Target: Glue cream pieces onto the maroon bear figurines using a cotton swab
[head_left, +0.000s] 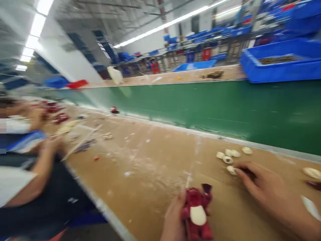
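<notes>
We record two hands of the wearer, both bare. The left hand (173, 219) shows only in part at the lower edge of the view: the thumb and the side of the palm. The right hand (263, 187) shows its back, with knuckles and fingers, and runs into a bare forearm (298, 214) toward the lower right corner. Motion blur hides nails and finer marks.
</notes>
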### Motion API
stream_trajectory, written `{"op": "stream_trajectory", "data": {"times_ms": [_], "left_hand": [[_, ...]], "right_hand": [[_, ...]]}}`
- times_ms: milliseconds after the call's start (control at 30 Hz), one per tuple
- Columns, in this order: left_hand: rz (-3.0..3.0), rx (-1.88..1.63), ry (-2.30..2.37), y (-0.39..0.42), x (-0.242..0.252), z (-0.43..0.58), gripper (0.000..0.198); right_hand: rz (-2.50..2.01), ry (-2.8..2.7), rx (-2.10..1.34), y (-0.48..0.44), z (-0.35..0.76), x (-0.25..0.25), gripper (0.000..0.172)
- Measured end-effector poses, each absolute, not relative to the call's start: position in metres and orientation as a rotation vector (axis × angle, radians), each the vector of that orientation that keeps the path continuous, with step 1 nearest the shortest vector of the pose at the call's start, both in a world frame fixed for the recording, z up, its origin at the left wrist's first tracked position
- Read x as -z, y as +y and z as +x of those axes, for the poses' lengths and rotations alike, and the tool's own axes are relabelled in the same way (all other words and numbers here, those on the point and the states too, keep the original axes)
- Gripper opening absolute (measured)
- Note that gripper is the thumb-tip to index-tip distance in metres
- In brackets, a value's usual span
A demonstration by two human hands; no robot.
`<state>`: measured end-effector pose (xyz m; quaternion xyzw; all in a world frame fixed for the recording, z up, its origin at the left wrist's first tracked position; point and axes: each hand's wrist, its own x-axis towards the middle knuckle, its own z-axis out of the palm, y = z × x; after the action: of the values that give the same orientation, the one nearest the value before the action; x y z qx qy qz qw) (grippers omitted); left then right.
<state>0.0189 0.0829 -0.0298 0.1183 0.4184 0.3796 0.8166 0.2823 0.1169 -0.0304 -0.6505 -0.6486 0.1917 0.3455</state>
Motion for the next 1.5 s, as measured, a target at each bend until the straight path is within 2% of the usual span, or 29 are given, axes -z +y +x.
{"op": "stream_trajectory", "data": {"times_ms": [133, 233, 400, 667, 900, 1067, 1133, 1233, 1400, 1500], "left_hand": [[0.286, -0.738, 0.936, 0.105, 0.022, 0.029, 0.064], [0.287, -0.689, 0.983, 0.109, 0.011, 0.047, 0.069], [0.395, -0.687, 1.051, 0.112, 0.004, 0.074, 0.071], [0.5, -0.659, 1.112, 0.111, 0.003, 0.08, 0.072], [0.527, -0.681, 1.051, 0.108, 0.01, 0.077, 0.07], [0.455, -0.776, 1.116, 0.114, 0.011, 0.075, 0.066], [0.426, -0.834, 1.139, 0.117, 0.01, 0.073, 0.063], [0.365, -0.927, 1.144, 0.121, 0.007, 0.071, 0.058], [0.273, -0.968, 1.236, 0.121, 0.004, 0.073, 0.059], [0.28, -0.946, 1.251, 0.121, 0.003, 0.073, 0.059]], "right_hand": [[-1.665, -1.55, -0.802, 0.108, 0.282, 0.02, 0.059], [-1.56, -1.485, -0.83, 0.103, 0.271, 0.013, 0.058], [-1.506, -1.495, -0.591, 0.088, 0.27, 0.009, 0.044], [-1.405, -1.879, -0.172, 0.077, 0.268, -0.001, 0.015], [-1.248, -2.027, -0.034, 0.074, 0.269, -0.004, 0.022], [-1.535, -1.607, -0.399, 0.078, 0.266, -0.006, 0.011], [-1.616, -1.485, -0.515, 0.08, 0.274, -0.002, 0.015], [-1.976, -1.595, -0.435, 0.083, 0.295, 0.014, 0.028], [-2.501, -1.624, -0.139, 0.093, 0.314, 0.039, 0.021], [-2.577, -1.608, -0.13, 0.098, 0.319, 0.04, 0.029]]}}
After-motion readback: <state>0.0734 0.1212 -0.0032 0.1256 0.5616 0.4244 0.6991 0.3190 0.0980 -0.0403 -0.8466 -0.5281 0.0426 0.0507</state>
